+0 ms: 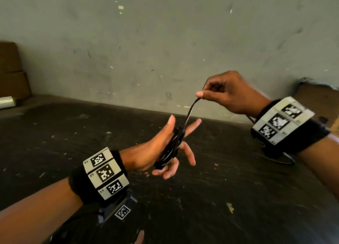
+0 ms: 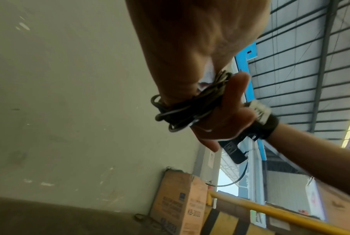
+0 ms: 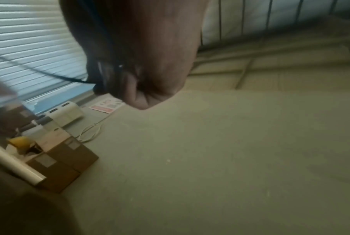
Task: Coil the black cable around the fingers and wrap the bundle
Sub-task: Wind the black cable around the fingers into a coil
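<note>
The black cable (image 1: pixel 171 148) is wound in a bundle round the spread fingers of my left hand (image 1: pixel 156 152), which is held above the dark table with thumb and index finger straight. One free strand (image 1: pixel 189 113) rises from the bundle to my right hand (image 1: pixel 225 93), whose thumb and forefinger pinch its end up and to the right. The left wrist view shows the coil (image 2: pixel 182 111) below the left palm, with the right hand (image 2: pixel 226 124) behind it. In the right wrist view the strand (image 3: pixel 49 74) runs into the curled right hand (image 3: pixel 140 71).
Under both hands is the dark, scuffed table (image 1: pixel 201 207), backed by a grey wall (image 1: pixel 165 41). Cardboard boxes (image 1: pixel 11 69) and a white roll (image 1: pixel 7 102) sit at the far left. A brown box (image 1: pixel 315 100) stands at the right. A thin wire (image 1: pixel 280 161) hangs from the right wristband.
</note>
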`<action>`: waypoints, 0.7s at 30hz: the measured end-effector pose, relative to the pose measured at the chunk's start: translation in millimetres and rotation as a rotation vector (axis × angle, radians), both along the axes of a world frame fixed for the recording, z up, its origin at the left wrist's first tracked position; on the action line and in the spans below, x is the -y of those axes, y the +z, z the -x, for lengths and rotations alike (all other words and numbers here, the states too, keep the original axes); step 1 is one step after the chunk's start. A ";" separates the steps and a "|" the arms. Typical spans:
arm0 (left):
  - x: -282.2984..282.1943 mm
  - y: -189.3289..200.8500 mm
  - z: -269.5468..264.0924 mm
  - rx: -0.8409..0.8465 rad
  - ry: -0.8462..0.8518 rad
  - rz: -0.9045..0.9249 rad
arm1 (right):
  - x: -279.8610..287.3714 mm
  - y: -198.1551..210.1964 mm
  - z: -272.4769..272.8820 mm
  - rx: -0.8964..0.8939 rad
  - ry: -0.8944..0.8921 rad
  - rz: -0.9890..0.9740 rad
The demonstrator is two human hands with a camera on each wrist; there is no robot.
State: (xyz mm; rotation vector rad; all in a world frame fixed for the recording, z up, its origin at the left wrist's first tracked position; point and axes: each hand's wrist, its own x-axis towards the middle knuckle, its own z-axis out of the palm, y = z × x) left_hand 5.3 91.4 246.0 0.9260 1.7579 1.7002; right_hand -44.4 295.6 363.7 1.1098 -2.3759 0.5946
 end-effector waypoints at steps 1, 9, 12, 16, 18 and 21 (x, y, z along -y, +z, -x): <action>-0.8 2.2 -1.5 0.021 -0.034 -0.022 | 1.0 -9.5 6.0 0.003 0.003 0.047; -6.6 39.4 5.0 0.108 -0.008 -0.382 | 26.6 -114.4 10.7 0.109 -0.005 0.147; -6.2 47.5 16.4 0.091 0.146 -0.499 | 48.7 -139.2 -0.2 0.080 -0.028 0.086; -0.1 47.7 34.0 0.019 0.345 -0.500 | 63.3 -145.0 -19.9 0.134 0.069 -0.015; 4.5 43.3 39.5 -0.018 0.398 -0.450 | 61.8 -139.0 -25.1 0.166 0.072 -0.024; 8.0 32.9 41.8 -0.085 0.438 -0.350 | 59.4 -124.5 -32.7 0.229 0.057 -0.144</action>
